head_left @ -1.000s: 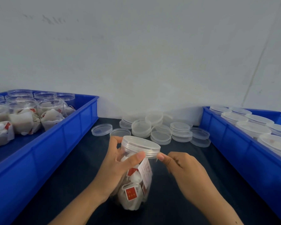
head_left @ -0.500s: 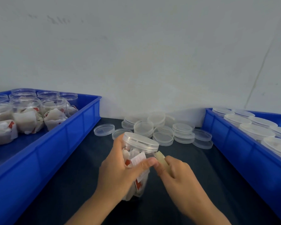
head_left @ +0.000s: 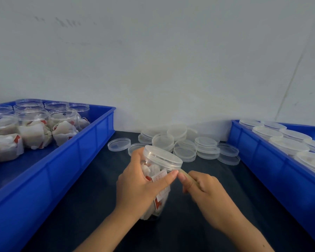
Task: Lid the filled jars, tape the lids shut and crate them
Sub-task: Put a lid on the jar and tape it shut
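A clear plastic jar (head_left: 160,190) packed with white sachets bearing red labels stands tilted on the dark table, a clear lid (head_left: 163,157) on top. My left hand (head_left: 140,184) grips the jar's side, thumb just under the lid's rim. My right hand (head_left: 202,188) pinches a pale strip of tape (head_left: 187,176) that runs from the lid's rim back through its fingers.
A blue crate (head_left: 91,142) on the left holds several unlidded filled jars (head_left: 35,128). A blue crate (head_left: 262,160) on the right holds several lidded jars (head_left: 289,144). Loose clear lids (head_left: 184,144) lie piled at the back of the table against the white wall.
The jar has tipped and turned in my left hand. My right hand has drawn the tape strip out from the lid's rim toward the right.
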`<state>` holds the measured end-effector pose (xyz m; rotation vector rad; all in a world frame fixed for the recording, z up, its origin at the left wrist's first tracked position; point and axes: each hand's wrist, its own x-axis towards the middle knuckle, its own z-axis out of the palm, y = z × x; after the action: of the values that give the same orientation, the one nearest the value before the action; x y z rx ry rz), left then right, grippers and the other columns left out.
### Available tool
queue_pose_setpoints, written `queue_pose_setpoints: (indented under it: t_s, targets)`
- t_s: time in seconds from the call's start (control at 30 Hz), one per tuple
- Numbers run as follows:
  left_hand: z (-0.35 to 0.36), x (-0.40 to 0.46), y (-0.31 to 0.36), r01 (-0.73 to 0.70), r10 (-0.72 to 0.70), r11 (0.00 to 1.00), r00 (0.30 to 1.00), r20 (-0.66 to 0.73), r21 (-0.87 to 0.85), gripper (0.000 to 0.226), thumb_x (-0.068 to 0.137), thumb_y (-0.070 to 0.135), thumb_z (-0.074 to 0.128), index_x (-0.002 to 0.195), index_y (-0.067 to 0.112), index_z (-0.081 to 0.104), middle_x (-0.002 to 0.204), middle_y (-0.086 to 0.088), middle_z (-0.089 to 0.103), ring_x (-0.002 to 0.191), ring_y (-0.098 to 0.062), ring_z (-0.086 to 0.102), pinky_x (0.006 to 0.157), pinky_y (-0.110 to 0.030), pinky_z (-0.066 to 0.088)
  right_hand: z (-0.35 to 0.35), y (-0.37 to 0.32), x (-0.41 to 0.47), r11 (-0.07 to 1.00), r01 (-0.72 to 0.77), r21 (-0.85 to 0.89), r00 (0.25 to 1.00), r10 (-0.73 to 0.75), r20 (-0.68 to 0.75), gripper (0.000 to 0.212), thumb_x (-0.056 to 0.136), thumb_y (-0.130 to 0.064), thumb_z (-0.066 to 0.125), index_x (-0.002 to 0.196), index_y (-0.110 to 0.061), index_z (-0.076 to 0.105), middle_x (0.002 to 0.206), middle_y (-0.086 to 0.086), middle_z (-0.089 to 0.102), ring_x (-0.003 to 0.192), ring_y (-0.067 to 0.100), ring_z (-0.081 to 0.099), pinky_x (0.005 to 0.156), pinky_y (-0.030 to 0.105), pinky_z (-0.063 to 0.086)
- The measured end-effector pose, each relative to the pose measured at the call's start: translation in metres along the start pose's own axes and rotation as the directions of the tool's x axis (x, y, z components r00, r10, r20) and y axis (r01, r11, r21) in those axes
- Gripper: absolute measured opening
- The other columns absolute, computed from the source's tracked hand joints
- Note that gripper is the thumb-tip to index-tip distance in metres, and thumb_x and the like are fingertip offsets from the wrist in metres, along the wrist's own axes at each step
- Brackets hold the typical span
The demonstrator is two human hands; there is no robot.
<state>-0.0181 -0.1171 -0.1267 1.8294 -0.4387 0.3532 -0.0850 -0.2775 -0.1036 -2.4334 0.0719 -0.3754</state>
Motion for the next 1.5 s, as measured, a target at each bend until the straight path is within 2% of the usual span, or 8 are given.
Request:
queue_pose_setpoints:
  t_s: [0.17,0.33,0.43,0.57,0.7,0.8,1.03,1.5]
  targets:
    - [0.0,0.001,-0.001,-0.036,0.036,0.999,0.999,0.006,0.041,0.07,0.048,0.082,0.061,0.105,0.046,0.045,0.098,0.023,0.063,0.092,0.005,0.061,0.08,-0.036,0.057,0.0,0.001,-0.001,0.999,-0.014,0.034,1.0,0.014,0.014,0.076,0.072,-0.081,0.025,0.076,-0.012,0.058,0.055,-0.006,0.046,0.051,0.006,0.04,0.055,0.029,0.039]
    - [0.0,0.001,-0.003,-0.059,0.058,0.994,0.998,0.012,0.089,0.076,0.048,0.085,0.058,0.111,0.045,0.041,0.099,0.03,0.056,0.09,0.016,0.054,0.07,-0.014,0.047,0.0,0.0,0.001,0.978,-0.07,0.196,0.996,0.056,0.076,0.069,0.072,-0.075,0.035,0.078,-0.011,0.061,0.051,-0.005,0.05,0.049,0.008,0.044,0.055,0.031,0.042]
    - [0.0,0.003,-0.003,-0.07,0.07,0.993,0.998,0.002,0.091,0.076,0.048,0.084,0.059,0.112,0.047,0.04,0.099,0.031,0.056,0.093,0.014,0.055,0.072,-0.016,0.048,0.0,0.001,0.002,0.959,-0.084,0.271,0.991,0.05,0.127,0.066,0.075,-0.07,0.041,0.079,-0.007,0.061,0.047,-0.004,0.048,0.045,0.007,0.041,0.053,0.028,0.038]
    - [-0.004,0.009,-0.004,-0.028,0.026,0.998,0.999,0.036,0.05,0.073,0.044,0.082,0.064,0.106,0.045,0.05,0.098,0.026,0.064,0.093,0.006,0.061,0.08,-0.033,0.056,-0.013,0.009,0.006,0.995,-0.027,0.092,0.998,0.022,0.051,0.065,0.073,-0.077,0.048,0.075,-0.013,0.061,0.058,0.001,0.05,0.054,0.012,0.044,0.057,0.036,0.039]
    - [-0.011,0.017,-0.002,0.022,-0.026,0.998,0.996,0.087,0.051,0.061,0.038,0.084,0.065,0.092,0.062,0.046,0.092,0.044,0.057,0.089,0.021,0.054,0.069,-0.018,0.047,-0.026,0.014,0.006,0.999,-0.007,-0.051,0.999,0.009,0.044,0.073,0.069,-0.081,0.038,0.078,-0.012,0.057,0.059,-0.004,0.046,0.052,0.008,0.039,0.053,0.03,0.035]
    - [-0.014,0.021,-0.004,0.061,-0.064,0.998,0.992,0.108,0.025,0.063,0.036,0.082,0.067,0.09,0.054,0.049,0.091,0.044,0.058,0.087,0.017,0.057,0.069,-0.018,0.046,-0.029,0.019,0.007,0.985,-0.02,-0.172,1.0,0.023,0.014,0.065,0.082,-0.072,0.033,0.081,-0.011,0.055,0.064,-0.002,0.049,0.056,0.008,0.041,0.058,0.029,0.038]
    - [-0.017,0.019,-0.001,0.21,-0.12,0.944,0.936,0.33,-0.253,0.077,0.04,0.062,0.077,0.108,0.029,0.061,0.098,0.018,0.072,0.093,0.004,0.067,0.066,-0.016,0.05,-0.018,0.018,0.009,0.992,-0.053,-0.11,0.998,0.056,0.02,0.065,0.077,-0.073,0.032,0.076,-0.013,0.056,0.057,-0.004,0.046,0.051,0.006,0.04,0.054,0.025,0.036]
    - [-0.017,0.016,-0.005,0.288,-0.064,0.874,0.867,0.495,-0.392,0.077,0.05,0.049,0.079,0.116,0.026,0.046,0.102,0.015,0.072,0.097,-0.002,0.068,0.067,-0.014,0.054,-0.016,0.012,0.002,0.987,-0.057,-0.15,0.998,0.055,-0.019,0.072,0.075,-0.077,0.03,0.077,-0.009,0.054,0.054,-0.004,0.042,0.046,0.006,0.035,0.049,0.02,0.032]
